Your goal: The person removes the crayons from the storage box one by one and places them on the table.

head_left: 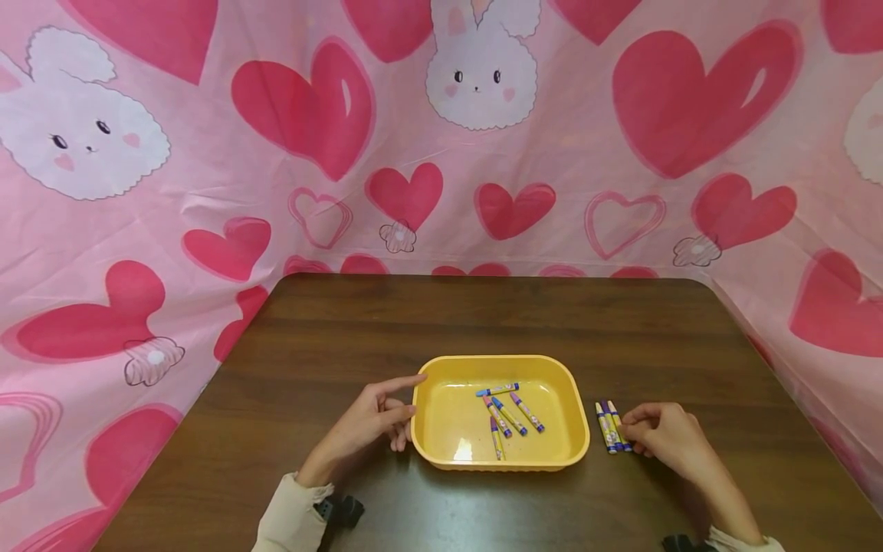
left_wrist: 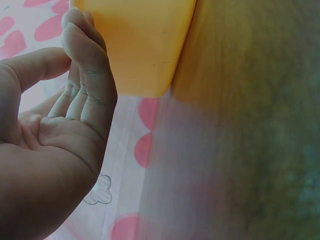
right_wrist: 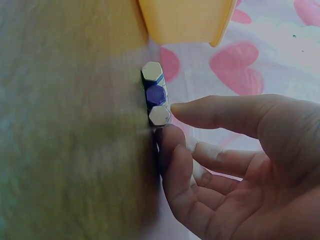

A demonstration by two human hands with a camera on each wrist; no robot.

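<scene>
A yellow tray (head_left: 500, 465) stands on the table, with several crayons (head_left: 527, 413) in yellow wrappers lying loose in it. My left hand (head_left: 369, 418) is at the tray's left side, its straight index finger at the rim and the thumb by the outer wall. To the right of the tray, three crayons (head_left: 611, 427) lie side by side; the middle one has a purple tip. Beside this row is my right hand (head_left: 669, 441), thumb and bent index finger at the rightmost pale crayon (right_wrist: 160, 115). In the right wrist view, those fingertips are apart, not closed around it.
The dark wooden table (head_left: 345, 330) reaches back to a pink cloth (head_left: 407, 291) printed with hearts and rabbits, which hangs at the back and both sides. Both wrists carry dark straps, the left strap (head_left: 338, 510) near the table's front.
</scene>
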